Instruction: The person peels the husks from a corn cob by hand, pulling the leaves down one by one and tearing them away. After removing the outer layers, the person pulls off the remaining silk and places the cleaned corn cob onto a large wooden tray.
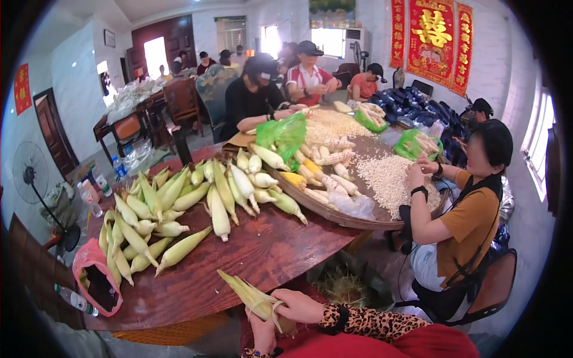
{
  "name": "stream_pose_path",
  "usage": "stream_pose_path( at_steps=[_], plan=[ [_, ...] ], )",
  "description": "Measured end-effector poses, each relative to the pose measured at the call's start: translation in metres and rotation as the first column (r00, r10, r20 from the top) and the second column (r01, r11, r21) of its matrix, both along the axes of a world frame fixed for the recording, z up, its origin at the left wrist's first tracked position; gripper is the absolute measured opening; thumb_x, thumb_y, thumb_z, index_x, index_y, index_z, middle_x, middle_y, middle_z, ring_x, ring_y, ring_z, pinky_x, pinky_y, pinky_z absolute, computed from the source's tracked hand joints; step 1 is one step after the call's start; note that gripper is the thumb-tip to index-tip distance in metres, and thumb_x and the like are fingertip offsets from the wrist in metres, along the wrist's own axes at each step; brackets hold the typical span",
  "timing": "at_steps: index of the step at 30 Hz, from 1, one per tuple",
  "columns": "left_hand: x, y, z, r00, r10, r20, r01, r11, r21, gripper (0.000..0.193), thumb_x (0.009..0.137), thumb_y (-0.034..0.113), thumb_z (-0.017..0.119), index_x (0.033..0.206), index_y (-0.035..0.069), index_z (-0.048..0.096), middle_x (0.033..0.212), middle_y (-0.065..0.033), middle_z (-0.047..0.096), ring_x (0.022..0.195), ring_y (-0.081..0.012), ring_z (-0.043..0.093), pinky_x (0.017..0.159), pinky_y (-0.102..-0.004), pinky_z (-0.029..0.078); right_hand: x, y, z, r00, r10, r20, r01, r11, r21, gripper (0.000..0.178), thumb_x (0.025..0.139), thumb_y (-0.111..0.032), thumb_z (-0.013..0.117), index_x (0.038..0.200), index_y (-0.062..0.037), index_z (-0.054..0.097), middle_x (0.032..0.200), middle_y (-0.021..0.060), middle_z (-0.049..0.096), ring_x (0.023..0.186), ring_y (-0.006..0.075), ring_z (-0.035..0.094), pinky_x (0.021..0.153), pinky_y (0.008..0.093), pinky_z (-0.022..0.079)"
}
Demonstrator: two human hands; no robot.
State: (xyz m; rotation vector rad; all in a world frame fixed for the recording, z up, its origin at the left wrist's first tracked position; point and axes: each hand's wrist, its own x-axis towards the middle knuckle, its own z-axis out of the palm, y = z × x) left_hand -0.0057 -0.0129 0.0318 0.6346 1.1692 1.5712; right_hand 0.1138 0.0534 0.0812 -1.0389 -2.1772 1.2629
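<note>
Left fingers (259, 328) wrap a corn ear (260, 306), right fingers (291, 303) pinch its husk (242, 287), and red wall banners (428, 61) show gold characters (434, 28).

A tall fan (29, 172) stands at the far left. Above it, a red sign (22, 89) hangs near a brown door (52, 132). Big red and gold banners (431, 45) hang at the upper right. A brown chair (499, 285) is at the lower right, a clear bottle (75, 300) at the lower left.
</note>
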Motion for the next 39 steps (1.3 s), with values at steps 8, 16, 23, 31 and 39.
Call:
stream_pose_path(
  at_steps=[8, 16, 23, 31, 39],
  plan=[
    [0.006, 0.015, 0.007, 0.998, 0.046, -0.048, -0.042, 0.997, 0.07, 0.07, 0.077, -0.005, 0.059, 0.134, 0.008, 0.021, 0.122, -0.0103, 0.041, 0.111, -0.0194, 0.044, 0.094, -0.0351, 0.039, -0.01, 0.002, -0.003, 0.972, -0.217, 0.093, 0.221, 0.974, -0.041, 0.022, 0.083, -0.013, 0.048, 0.101, -0.0006, 0.048, 0.093, 0.0204, 0.054, 0.09, 0.0374, 0.055, 0.076, 0.0411, 0.044],
    [-0.005, 0.01, 0.003, 0.975, 0.092, 0.201, -0.105, 0.993, 0.053, 0.072, 0.079, 0.001, 0.06, 0.137, 0.008, 0.017, 0.127, -0.0149, 0.038, 0.113, -0.0255, 0.044, 0.096, -0.0386, 0.039, 0.004, 0.019, -0.011, 0.559, -0.701, -0.442, 0.029, 0.549, -0.835, 0.019, 0.09, -0.009, 0.042, 0.108, -0.0055, 0.048, 0.076, 0.0055, 0.057, 0.065, 0.0154, 0.056, 0.056, 0.0257, 0.044],
    [-0.04, 0.011, 0.018, 0.837, 0.047, 0.545, -0.135, 0.983, 0.122, 0.052, 0.087, 0.001, 0.048, 0.133, 0.01, 0.026, 0.12, -0.0081, 0.043, 0.109, -0.0224, 0.046, 0.095, -0.0388, 0.039, 0.091, 0.05, -0.015, 0.291, -0.841, -0.456, -0.156, 0.428, -0.89, 0.016, 0.092, -0.012, 0.043, 0.076, -0.0097, 0.043, 0.06, -0.0037, 0.036, 0.046, 0.0068, 0.029, 0.042, 0.0215, 0.025],
    [-0.021, 0.014, 0.029, 0.936, 0.058, 0.348, -0.105, 0.988, 0.115, 0.054, 0.083, -0.001, 0.048, 0.131, 0.009, 0.027, 0.118, -0.0084, 0.043, 0.108, -0.0216, 0.046, 0.096, -0.0391, 0.038, 0.05, 0.033, 0.019, 0.721, -0.523, -0.455, -0.03, 0.632, -0.775, 0.011, 0.088, -0.01, 0.051, 0.097, -0.0033, 0.053, 0.068, -0.004, 0.044, 0.049, 0.0021, 0.032, 0.045, 0.0182, 0.028],
    [-0.001, 0.001, 0.028, 0.984, -0.005, 0.18, 0.0, 1.0, 0.029, 0.063, 0.081, -0.004, 0.052, 0.134, 0.008, 0.02, 0.13, -0.0103, 0.037, 0.12, -0.0214, 0.039, 0.1, -0.0358, 0.033, -0.004, 0.012, 0.014, 0.982, -0.069, -0.175, 0.053, 0.994, -0.091, 0.029, 0.079, -0.018, 0.059, 0.1, 0.0008, 0.056, 0.085, 0.0133, 0.057, 0.082, 0.0269, 0.057, 0.075, 0.0338, 0.045]
  ],
)
